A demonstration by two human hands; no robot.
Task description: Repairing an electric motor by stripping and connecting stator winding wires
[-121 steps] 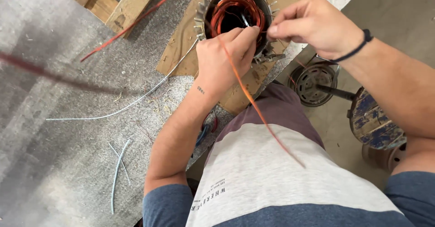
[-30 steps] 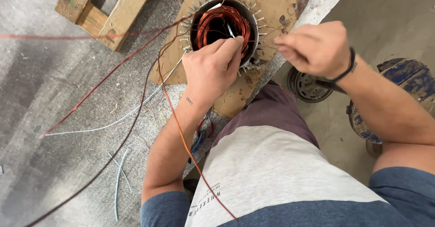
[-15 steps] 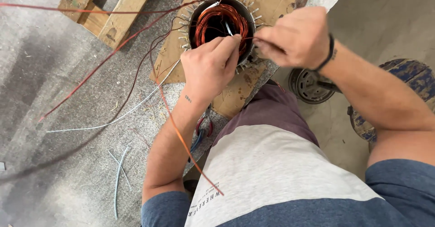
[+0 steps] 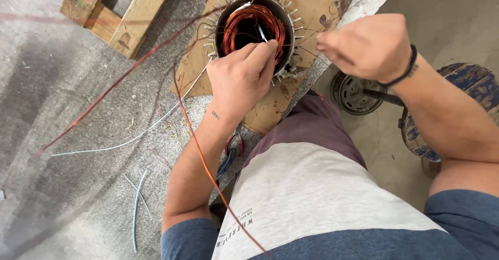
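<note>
Head view looks straight down on a motor stator [image 4: 254, 31], a dark round shell ringed with pale metal fins, standing on a sheet of brown cardboard [image 4: 312, 0] at the edge of a grey speckled worktop [image 4: 78, 109]; inside its bore sits a glossy coil of copper winding [image 4: 249, 23], bright orange-red, with a small white sleeve showing against the dark centre; the left hand [image 4: 241, 81] rests on the near rim of the stator, fingers curled and pressed together with the fingertips [image 4: 267, 47] on the winding, seemingly pinching strands there, though the exact grip is hidden; the right hand [image 4: 371, 47], with a black band on its wrist, hovers just beside the stator's right side, its fingers clenched in a pinch on fine copper strands [image 4: 306, 44] that stretch taut from the coil; a longer reddish copper wire [image 4: 130, 73] runs from the stator out to the left across the worktop, and another orange length [image 4: 208, 171] drops past the left forearm toward the person's grey and blue shirt; a thin white wire [image 4: 130, 138] lies on the worktop near it, with a pale blue offcut [image 4: 136, 208] further down; a wooden pallet block [image 4: 119, 10] lies at the upper left, apart from the cardboard; below the worktop edge, on the floor to the right, a round metal motor end cover [image 4: 353, 91] and a worn blue stool [image 4: 457, 83] show.
</note>
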